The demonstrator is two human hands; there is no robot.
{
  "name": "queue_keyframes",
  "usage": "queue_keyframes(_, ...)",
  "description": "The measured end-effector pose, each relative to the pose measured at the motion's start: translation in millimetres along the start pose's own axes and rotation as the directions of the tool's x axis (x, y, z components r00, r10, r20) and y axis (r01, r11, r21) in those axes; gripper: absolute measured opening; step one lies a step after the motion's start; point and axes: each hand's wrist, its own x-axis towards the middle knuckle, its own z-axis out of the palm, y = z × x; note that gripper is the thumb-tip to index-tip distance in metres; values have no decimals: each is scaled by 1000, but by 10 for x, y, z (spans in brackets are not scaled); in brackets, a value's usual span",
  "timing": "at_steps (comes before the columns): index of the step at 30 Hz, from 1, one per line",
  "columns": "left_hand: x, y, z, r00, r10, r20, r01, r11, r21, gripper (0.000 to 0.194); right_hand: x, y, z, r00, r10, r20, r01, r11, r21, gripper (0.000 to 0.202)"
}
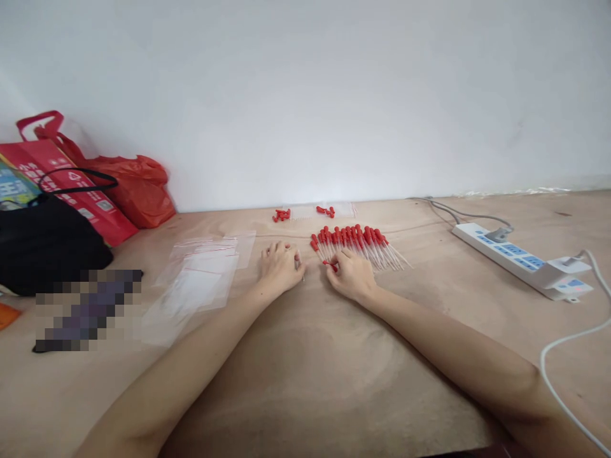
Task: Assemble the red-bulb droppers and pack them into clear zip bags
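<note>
My left hand (280, 266) rests on the wooden table with its fingers curled. Something thin and pale shows beside its thumb, too small to make out. My right hand (352, 273) is closed, and its thumb and forefinger pinch a red-ended stick (329, 263) whose shaft is mostly hidden. Just beyond that hand lies a row of several thin whitish sticks with red ends (358, 238), side by side with the red ends pointing away from me. Flat clear zip bags (207, 270) are stacked left of my left hand.
Small red caps (281, 215) and more red pieces (326, 210) lie near the wall, around a clear bag (305, 211). A white power strip (520, 257) with cables is on the right. Red bags (131, 187), a black bag (52, 245) and a blurred dark object (90, 312) occupy the left.
</note>
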Motion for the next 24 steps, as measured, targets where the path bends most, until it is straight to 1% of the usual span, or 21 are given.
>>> queue_keyframes(4, 21, 87, -36, 998, -38, 49, 36, 998, 43, 21, -120, 114, -21, 998, -15, -56, 16, 1000, 16, 17)
queue_keyframes(7, 46, 143, -42, 996, -51, 75, 43, 993, 106, 22, -155, 183, -9, 995, -22, -93, 23, 1000, 14, 16)
queue_keyframes(12, 61, 237, -28, 995, -26, 94, 7, 982, 188, 21, -145, 248, 47, 982, -84, -170, 93, 995, 44, 15)
queue_keyframes(14, 49, 261, -61, 995, -20, 97, 1, 980, 200, 21, -135, 259, 68, 973, -113, -201, 130, 989, 75, 15)
queue_keyframes(16, 22, 264, -125, 997, -32, 75, 16, 979, 203, 22, -129, 264, 85, 967, -123, -222, 157, 977, 142, 13)
queue_keyframes(19, -72, 216, -237, 1000, -16, -5, 17, 987, 158, 21, -127, 262, 99, 970, -109, -216, 172, 938, 301, 10)
queue_keyframes(22, -241, 114, -289, 996, 67, -54, -65, 997, 46, 16, -136, 245, 93, 978, -110, -175, 178, 876, 448, 6)
queue_keyframes(24, -364, 33, -278, 989, 129, -74, -131, 991, -28, 14, -144, 226, 76, 977, -140, -161, 203, 845, 494, 12)
